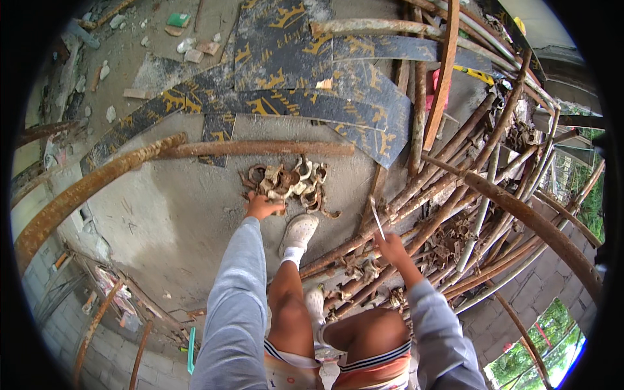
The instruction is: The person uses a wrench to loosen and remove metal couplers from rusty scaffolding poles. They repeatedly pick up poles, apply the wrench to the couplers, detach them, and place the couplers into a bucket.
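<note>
Reaching down toward the concrete floor (175, 227), the person in grey sleeves (237, 292) has both knees bent, and from where I stand I can see both hands. The left hand (262, 207) is at a small pile of rusty metal rings (286, 181), its fingers touching the near left edge; whether they are closed on one piece I cannot tell. The pile lies on the floor just ahead of a pale clog (300, 233), brown and whitish curved pieces tangled together. The right hand (389, 248) is well apart from it, its fingers wrapped round a thin silvery stick (376, 216) that points up and away from the body.

A rusty pipe (260, 149) lies across the floor just beyond the rings, and another long pipe (84, 190) comes in from the left to meet its end. Farther off, dark sheets (279, 71) with yellow printing overlap one another. Over on the right, a big heap of poles (448, 188) crosses at all sorts of slants, with more rusty rings (455, 244) scattered among them, near the right hand. A brown wooden plank (443, 78) lies beyond the heap's near end, and a block wall (110, 338) runs along the lower left, behind a narrow teal strip (192, 350)
</note>
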{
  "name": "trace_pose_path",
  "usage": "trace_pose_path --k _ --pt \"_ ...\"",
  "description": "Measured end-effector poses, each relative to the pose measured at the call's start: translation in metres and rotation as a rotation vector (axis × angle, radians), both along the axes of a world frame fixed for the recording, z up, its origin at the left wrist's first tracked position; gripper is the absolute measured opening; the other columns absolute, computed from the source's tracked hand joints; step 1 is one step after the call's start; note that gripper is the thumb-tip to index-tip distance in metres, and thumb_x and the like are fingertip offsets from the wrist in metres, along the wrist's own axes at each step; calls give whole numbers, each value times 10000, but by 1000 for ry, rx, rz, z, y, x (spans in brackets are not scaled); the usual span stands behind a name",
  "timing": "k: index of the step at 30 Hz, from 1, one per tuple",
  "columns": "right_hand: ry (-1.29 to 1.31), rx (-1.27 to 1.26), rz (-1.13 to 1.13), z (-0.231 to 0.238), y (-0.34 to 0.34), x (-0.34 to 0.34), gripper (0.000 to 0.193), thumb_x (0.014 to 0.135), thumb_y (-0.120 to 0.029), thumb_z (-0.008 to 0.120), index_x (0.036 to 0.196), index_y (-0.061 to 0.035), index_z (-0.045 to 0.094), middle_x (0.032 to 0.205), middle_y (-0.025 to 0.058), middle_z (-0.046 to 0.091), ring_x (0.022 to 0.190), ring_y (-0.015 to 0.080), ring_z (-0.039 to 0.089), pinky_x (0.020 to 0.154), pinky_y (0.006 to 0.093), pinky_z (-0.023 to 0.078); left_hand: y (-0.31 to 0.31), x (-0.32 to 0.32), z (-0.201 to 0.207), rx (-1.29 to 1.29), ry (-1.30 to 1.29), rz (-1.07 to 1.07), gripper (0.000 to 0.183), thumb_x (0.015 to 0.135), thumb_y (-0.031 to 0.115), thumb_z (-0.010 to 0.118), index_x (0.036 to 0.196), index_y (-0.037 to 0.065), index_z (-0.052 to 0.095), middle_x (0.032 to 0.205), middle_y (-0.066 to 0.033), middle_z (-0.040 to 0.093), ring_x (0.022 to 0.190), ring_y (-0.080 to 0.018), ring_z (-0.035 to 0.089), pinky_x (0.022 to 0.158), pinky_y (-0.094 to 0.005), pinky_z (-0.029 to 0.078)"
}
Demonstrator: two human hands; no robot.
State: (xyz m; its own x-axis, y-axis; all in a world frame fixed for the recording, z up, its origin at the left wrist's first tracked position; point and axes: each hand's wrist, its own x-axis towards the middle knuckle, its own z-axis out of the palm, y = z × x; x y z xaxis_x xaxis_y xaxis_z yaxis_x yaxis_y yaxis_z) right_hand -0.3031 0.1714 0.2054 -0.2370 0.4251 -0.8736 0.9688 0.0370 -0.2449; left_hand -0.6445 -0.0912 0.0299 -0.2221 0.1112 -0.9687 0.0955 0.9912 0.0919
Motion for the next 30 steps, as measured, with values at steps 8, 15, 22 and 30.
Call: trace_pose_path --k 8,15,22,30 --pt "-160 69 572 -136 -3 -178 425 932 -365 549 1079 -9 727 1169 229 687 1129 384 648 979 442 516 -5 -9 -3 17 14 37 969 714 599 800 1398 -32 533 1609 -203 202 1436 -502 271 1163 -591 302" --pt "-81 111 307 -166 -26 -214 595 827 -402 723 1371 -192 603 1256 178 664 1158 341 647 981 439 526 23 -23 17 -21 -15 -213 1036 687 648 783 1439 -7 503 1634 -207 157 1457 -558 188 1170 -602 288" --pt "54 9 587 -247 -22 -211 870 730 -359 827 1495 -250 427 1129 211 703 1109 377 657 965 453 522 16 -24 -7 181 -42 -147 1081 653 572 810 1440 -81 461 1622 -286 163 1447 -502 299 1166 -490 346" --pt "34 -111 687 -255 -16 -223 845 781 -304 828 1473 -269 344 1159 200 687 1183 432 599 954 523 516 24 -29 -17 46 -95 -80 1125 658 483 833 1485 -111 356 1607 -326 176 1453 -474 308 1178 -466 331"
